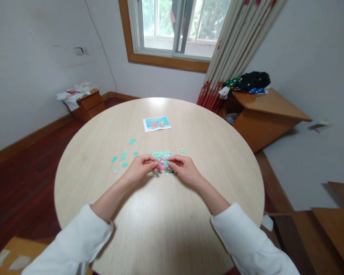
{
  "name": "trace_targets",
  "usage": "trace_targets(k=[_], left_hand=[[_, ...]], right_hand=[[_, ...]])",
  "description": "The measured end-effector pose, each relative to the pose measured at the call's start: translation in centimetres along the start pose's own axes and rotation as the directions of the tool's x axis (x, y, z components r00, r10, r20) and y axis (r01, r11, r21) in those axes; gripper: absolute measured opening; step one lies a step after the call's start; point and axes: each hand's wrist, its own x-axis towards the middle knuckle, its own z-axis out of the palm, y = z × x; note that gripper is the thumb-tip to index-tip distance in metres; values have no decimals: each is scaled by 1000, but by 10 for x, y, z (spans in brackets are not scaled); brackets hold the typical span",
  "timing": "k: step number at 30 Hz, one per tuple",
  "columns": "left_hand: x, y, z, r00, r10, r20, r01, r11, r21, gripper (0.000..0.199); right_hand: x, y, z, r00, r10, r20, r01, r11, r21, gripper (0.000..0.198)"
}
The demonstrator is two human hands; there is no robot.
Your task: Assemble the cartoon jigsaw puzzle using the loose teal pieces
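Observation:
A partly assembled jigsaw puzzle (162, 164) with a pink cartoon figure on a teal ground lies on the round table, between my hands. From the left, my left hand (143, 167) is closed in a pinch at the puzzle's pink part. Opposite it, my right hand (185, 168) pinches the other side, thumb and forefinger together. The fingers cover the puzzle's left and right edges, so single pieces under them cannot be made out. Loose teal puzzle pieces (124, 165) are scattered left of my left hand. One small piece (182, 150) sits beyond my right hand.
Farther back on the round table (160, 229) lies a printed reference picture (157, 124). A wooden cabinet (266, 122) with clothes (250, 81) on top stands to the right. A small wooden stand (91, 104) is at the back left. A curtain (232, 49) hangs beside the window.

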Motion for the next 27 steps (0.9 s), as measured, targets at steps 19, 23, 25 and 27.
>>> trace_targets(k=[19,23,25,27], left_hand=[[4,15,-29,943,7,-333,-25,998,-49,30],[4,14,-29,943,-4,-333,-26,996,-86,29],[4,14,-29,944,-8,-331,-28,994,-105,28],[4,15,-29,943,-6,-332,-36,992,-121,27]], right_hand=[[13,4,-42,946,11,-325,-32,998,-61,29],[15,7,-50,928,3,-373,-28,998,-62,29],[16,9,-51,927,11,-376,-36,998,-60,30],[16,9,-51,928,23,-371,-45,998,-52,31]])
